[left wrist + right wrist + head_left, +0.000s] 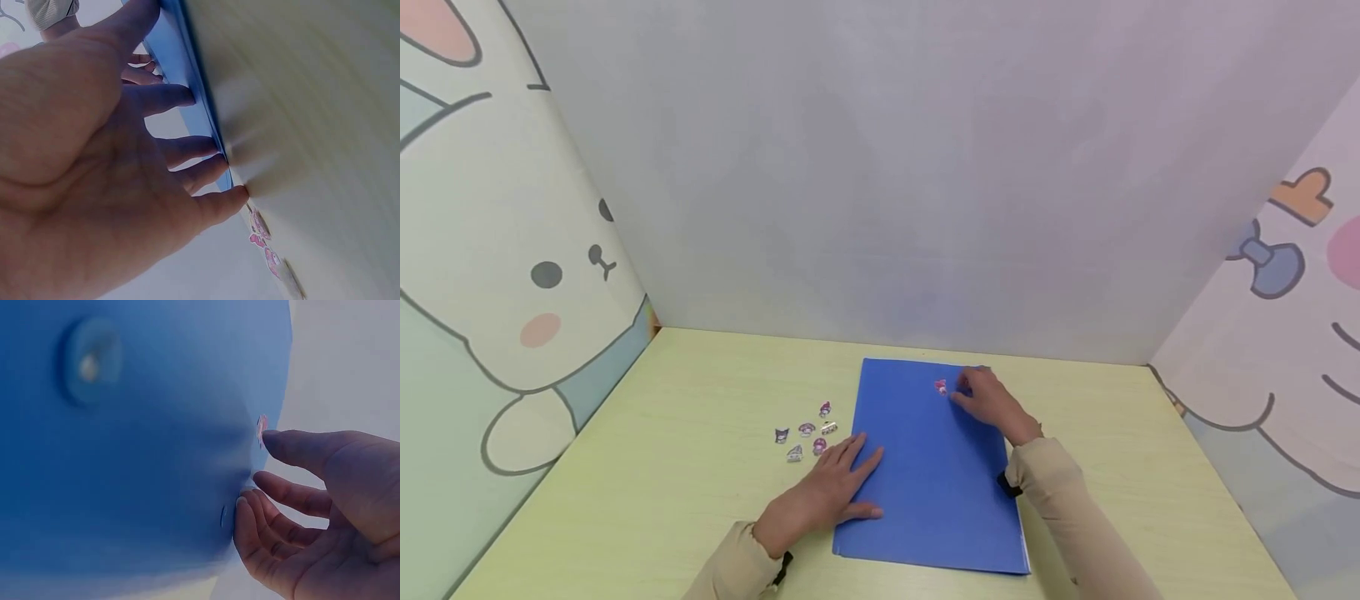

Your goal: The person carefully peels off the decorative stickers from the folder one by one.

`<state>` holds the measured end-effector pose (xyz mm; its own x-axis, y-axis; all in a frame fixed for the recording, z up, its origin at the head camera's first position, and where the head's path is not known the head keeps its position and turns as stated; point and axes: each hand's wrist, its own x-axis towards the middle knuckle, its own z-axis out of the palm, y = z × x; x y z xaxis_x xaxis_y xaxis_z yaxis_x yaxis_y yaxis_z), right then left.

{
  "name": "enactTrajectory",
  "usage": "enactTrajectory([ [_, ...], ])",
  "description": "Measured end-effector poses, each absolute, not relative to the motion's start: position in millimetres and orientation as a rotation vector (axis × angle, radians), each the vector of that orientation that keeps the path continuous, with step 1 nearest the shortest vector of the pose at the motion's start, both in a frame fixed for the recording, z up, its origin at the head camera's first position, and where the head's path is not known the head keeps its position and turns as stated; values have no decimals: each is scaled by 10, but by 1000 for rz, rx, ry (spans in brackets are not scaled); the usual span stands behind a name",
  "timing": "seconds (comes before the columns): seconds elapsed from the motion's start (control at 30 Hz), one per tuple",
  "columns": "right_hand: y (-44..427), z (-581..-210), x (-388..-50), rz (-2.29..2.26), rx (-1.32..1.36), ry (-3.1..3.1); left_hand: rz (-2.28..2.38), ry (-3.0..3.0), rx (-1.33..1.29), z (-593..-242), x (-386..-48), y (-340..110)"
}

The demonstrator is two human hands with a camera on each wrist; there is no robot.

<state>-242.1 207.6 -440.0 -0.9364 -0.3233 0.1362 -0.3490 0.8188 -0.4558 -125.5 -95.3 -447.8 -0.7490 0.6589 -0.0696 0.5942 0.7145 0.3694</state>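
Observation:
A blue folder (932,475) lies flat on the table, its long sides running away from me. One small pink-and-white character sticker (941,387) is on its upper part. My left hand (823,492) rests with spread fingers across the folder's left edge. Near the top right corner, my right hand (988,400) has its fingers loosely bent, just right of that sticker. In the right wrist view, the fingertips (242,503) meet the blue surface and the thumb is beside the sticker (262,430). No object shows between thumb and fingers.
Several loose character stickers (807,429) lie on the pale yellow table (700,400), left of the folder. A grey-white wall (880,183) stands behind the table, with cartoon-printed panels (512,250) at either side. A round blue fastener (94,359) shows on the folder.

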Motion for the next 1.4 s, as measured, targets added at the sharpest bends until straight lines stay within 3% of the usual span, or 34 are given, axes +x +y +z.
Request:
enactTrajectory([
  [1.4, 1853, -4487, -2570, 922, 582, -2918, 481, 2719, 978, -4462, -1257, -919],
])
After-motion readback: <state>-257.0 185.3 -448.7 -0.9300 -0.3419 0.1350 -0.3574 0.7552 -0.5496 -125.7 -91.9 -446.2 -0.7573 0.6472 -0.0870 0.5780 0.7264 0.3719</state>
